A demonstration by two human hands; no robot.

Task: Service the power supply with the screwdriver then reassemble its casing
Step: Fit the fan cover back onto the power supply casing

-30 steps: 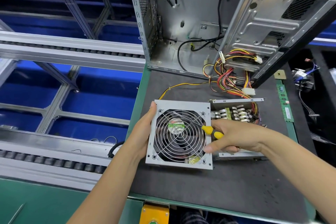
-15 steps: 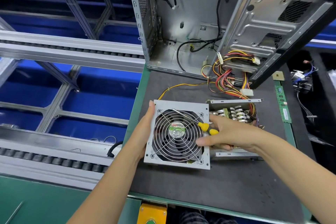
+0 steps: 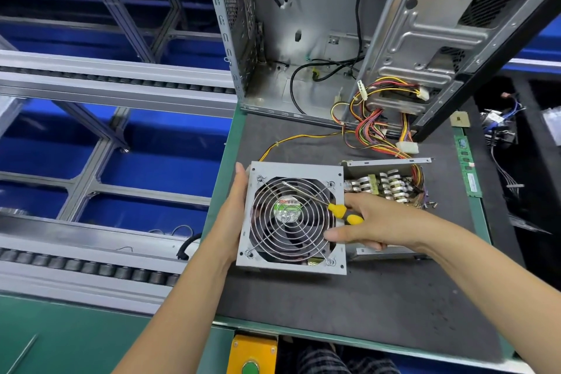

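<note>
A grey power supply cover (image 3: pixel 296 169) with a round wire fan grille (image 3: pixel 291 218) stands tilted on the dark mat. My left hand (image 3: pixel 232 215) grips its left edge. My right hand (image 3: pixel 376 225) holds its right edge, with a yellow-and-black screwdriver (image 3: pixel 343 211) in the same hand; the metal shaft lies across the grille toward the upper left. Behind the cover sits the open power supply base (image 3: pixel 391 185), its coils and parts exposed, with coloured wires (image 3: pixel 373 127) running up to the computer case.
An open computer case (image 3: pixel 306 39) stands at the back, its side panel (image 3: pixel 440 27) leaning at the right. A green memory stick (image 3: pixel 469 167) lies on the mat's right edge. Roller conveyor rails (image 3: pixel 91 261) and blue bins are to the left. A yellow button box (image 3: pixel 252 355) sits at the front edge.
Both hands have lifted the cover slightly up and away, keeping the same grip. The screwdriver stays across the grille.
</note>
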